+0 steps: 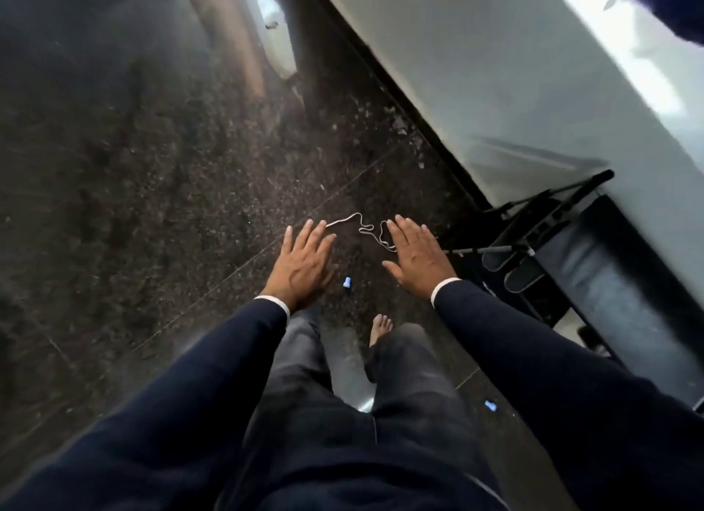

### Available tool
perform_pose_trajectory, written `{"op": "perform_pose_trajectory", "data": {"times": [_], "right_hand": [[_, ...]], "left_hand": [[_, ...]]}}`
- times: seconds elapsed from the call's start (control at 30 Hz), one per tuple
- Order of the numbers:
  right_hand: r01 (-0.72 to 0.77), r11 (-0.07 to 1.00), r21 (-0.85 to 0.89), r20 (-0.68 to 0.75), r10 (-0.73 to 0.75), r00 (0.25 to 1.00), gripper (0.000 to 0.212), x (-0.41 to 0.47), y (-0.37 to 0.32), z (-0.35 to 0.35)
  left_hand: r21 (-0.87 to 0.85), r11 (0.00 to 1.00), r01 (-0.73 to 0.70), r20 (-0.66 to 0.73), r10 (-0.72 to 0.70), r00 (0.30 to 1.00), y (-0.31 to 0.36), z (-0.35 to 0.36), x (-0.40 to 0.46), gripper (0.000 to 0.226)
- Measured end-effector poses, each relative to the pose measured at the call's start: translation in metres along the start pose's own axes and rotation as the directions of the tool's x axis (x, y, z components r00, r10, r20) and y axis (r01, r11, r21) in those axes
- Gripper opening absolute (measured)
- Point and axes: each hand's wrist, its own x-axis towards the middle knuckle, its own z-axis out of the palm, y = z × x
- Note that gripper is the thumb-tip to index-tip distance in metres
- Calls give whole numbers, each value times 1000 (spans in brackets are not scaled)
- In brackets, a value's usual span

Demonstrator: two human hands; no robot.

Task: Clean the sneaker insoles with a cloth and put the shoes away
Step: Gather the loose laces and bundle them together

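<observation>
Both hands are being held out flat above the dark speckled floor (152,175), palms down. The left hand (303,266) and the right hand (417,257) are spread with the fingers apart, and nothing is being gripped by either. A white shoelace (362,228) is lying curled on the floor between them. A black shoe rack (594,251) is standing against the white wall (495,72); dark insoles (524,278) are seen at its front edge. No sneaker can be made out.

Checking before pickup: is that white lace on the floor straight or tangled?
Loosely squiggled, not straight: the white lace lies in loops on the dark floor between both open hands.
</observation>
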Motion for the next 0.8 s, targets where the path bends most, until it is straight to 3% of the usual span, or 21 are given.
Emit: {"op": "perform_pose_trajectory", "data": {"times": [0.27,0.33,0.47,0.63,0.8], "right_hand": [[-83,988,127,50,77,996,63,170,-1,108],[-81,987,142,96,68,993,57,219,12,152],[-107,980,169,192,74,979,53,303,43,240],[-4,994,106,225,-20,974,48,379,77,342],[101,994,32,149,-105,983,45,415,96,410]], "left_hand": [[-93,996,-16,97,25,995,-105,107,141,64],[-72,997,-26,120,35,992,-127,151,181,55],[-125,988,90,163,-69,984,-152,236,246,41],[-108,985,138,255,-107,961,-169,334,317,40],[-98,977,189,200,-166,966,-181,401,363,39]]}}
